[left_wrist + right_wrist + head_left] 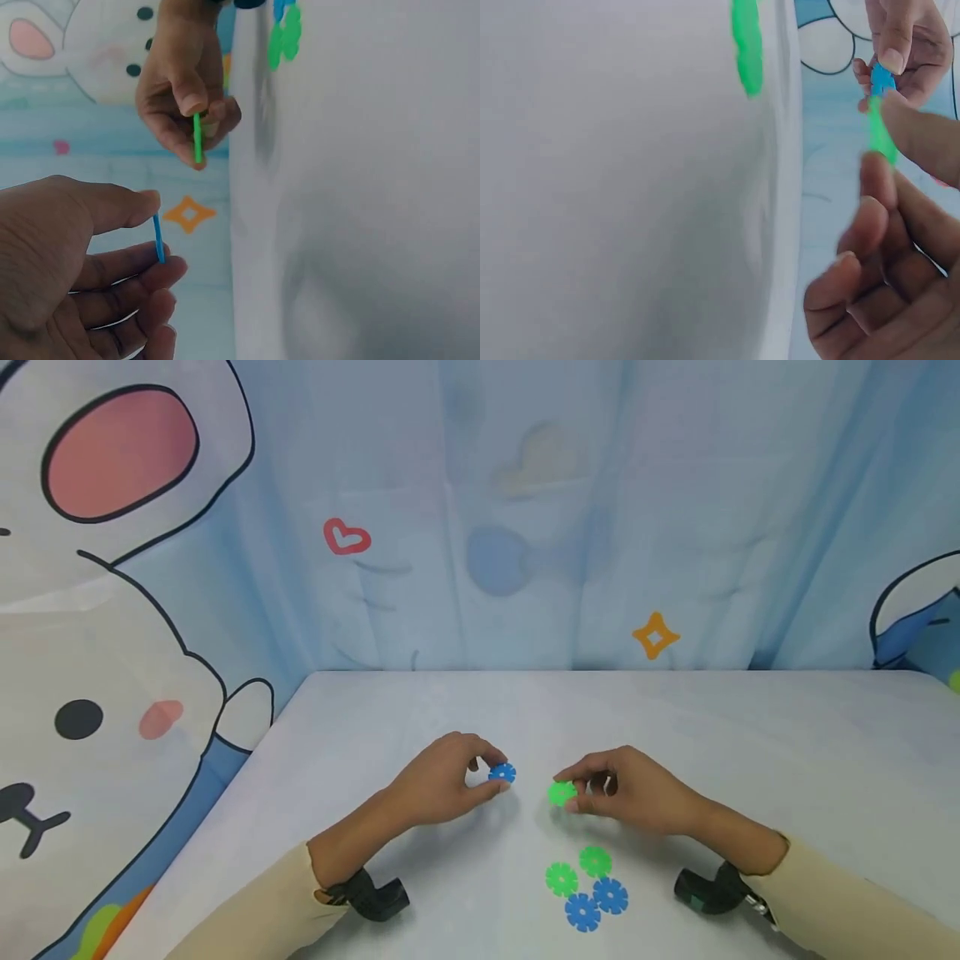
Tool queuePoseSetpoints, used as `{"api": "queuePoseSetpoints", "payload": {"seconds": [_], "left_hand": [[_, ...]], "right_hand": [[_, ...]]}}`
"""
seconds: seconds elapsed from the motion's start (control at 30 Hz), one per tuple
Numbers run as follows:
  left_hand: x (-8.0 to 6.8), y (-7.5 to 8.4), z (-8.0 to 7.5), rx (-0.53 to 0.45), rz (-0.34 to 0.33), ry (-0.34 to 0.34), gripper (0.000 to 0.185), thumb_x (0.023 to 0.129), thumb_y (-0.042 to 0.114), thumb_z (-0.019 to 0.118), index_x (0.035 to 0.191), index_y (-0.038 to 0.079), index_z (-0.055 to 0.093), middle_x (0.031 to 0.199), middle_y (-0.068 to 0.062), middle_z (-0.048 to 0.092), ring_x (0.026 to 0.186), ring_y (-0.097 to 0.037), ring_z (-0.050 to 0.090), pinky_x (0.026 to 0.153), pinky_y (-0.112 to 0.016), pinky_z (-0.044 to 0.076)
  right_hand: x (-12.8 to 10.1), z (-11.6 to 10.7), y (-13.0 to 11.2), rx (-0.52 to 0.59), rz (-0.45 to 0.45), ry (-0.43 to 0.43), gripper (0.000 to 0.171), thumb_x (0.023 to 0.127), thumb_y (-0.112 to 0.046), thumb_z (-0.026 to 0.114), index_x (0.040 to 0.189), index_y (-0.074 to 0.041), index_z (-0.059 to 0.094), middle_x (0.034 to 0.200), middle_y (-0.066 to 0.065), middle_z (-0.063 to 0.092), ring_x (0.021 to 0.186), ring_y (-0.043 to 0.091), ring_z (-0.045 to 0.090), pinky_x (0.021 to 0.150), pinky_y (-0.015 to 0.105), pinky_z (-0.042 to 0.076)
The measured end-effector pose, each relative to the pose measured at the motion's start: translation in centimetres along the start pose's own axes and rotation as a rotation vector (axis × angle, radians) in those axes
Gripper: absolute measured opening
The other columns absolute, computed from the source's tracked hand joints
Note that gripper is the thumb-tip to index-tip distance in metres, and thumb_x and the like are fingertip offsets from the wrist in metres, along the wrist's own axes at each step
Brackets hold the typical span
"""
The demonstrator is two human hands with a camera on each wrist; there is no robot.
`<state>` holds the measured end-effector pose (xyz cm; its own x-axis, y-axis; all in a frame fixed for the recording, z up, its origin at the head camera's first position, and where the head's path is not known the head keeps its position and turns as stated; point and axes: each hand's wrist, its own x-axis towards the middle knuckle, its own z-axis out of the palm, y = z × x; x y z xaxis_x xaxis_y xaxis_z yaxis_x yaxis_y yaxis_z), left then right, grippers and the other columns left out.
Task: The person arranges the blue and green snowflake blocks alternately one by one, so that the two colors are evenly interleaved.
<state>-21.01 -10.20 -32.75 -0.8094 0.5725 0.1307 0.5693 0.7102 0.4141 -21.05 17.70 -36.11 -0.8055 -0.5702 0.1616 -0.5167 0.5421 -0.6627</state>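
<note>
White table, pale blue cartoon curtain (rabbit at left)

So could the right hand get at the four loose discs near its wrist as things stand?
Probably yes: the loose discs lie uncovered on the table, close to the right hand. But that hand already pinches a green disc.
</note>
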Motion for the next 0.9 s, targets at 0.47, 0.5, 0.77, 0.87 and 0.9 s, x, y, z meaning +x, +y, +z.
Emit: {"api": "queuePoseSetpoints", "payload": {"seconds": [0.47, 0.5, 0.77, 0.87, 0.9], "left_hand": [[5.1, -3.6, 0.3, -0.025, -0.134, 0.027, 0.029, 0.095, 0.033, 0.067, 0.111, 0.01, 0.07, 0.096, 0.001, 0.07, 0.07, -0.009, 0.054, 0.062, -0.022, 0.045], [5.3, -3.9, 0.5, -0.037, -0.14, 0.03, 0.028, 0.094, 0.032, 0.067, 0.111, 0.009, 0.07, 0.095, 0.001, 0.07, 0.069, -0.009, 0.054, 0.062, -0.023, 0.044], [6.5, -6.9, 1.9, -0.186, -0.162, 0.052, 0.028, 0.092, 0.029, 0.071, 0.112, 0.009, 0.073, 0.085, 0.002, 0.069, 0.068, -0.009, 0.054, 0.061, -0.022, 0.044], [6.7, -7.8, 2.3, -0.235, -0.184, 0.047, 0.028, 0.09, 0.029, 0.073, 0.111, 0.012, 0.074, 0.085, 0.003, 0.07, 0.071, -0.009, 0.056, 0.063, -0.023, 0.045], [6.7, -7.9, 2.4, -0.246, -0.192, 0.044, 0.027, 0.089, 0.028, 0.074, 0.111, 0.013, 0.075, 0.084, 0.003, 0.07, 0.071, -0.009, 0.056, 0.063, -0.023, 0.045]], "right_hand": [[7.0, -1.0, 1.6, 0.023, 0.13, 0.203, 0.037, 0.087, -0.032, 0.076, 0.117, -0.011, 0.073, 0.084, -0.002, 0.067, 0.072, 0.014, 0.058, 0.056, 0.023, 0.042], [7.4, -0.9, 1.8, 0.039, 0.137, 0.199, 0.038, 0.087, -0.032, 0.076, 0.118, -0.011, 0.073, 0.086, -0.001, 0.067, 0.072, 0.015, 0.058, 0.055, 0.023, 0.042], [10.0, 0.1, 3.1, 0.117, 0.2, 0.161, 0.039, 0.087, -0.034, 0.075, 0.119, -0.012, 0.072, 0.094, 0.002, 0.07, 0.076, 0.016, 0.056, 0.057, 0.024, 0.042], [10.4, 0.4, 3.3, 0.125, 0.206, 0.144, 0.038, 0.086, -0.033, 0.076, 0.116, -0.011, 0.074, 0.093, 0.004, 0.071, 0.073, 0.016, 0.054, 0.056, 0.024, 0.042], [10.5, 0.5, 3.4, 0.12, 0.204, 0.137, 0.038, 0.085, -0.033, 0.077, 0.115, -0.01, 0.074, 0.091, 0.004, 0.072, 0.072, 0.016, 0.054, 0.056, 0.024, 0.041]]}}
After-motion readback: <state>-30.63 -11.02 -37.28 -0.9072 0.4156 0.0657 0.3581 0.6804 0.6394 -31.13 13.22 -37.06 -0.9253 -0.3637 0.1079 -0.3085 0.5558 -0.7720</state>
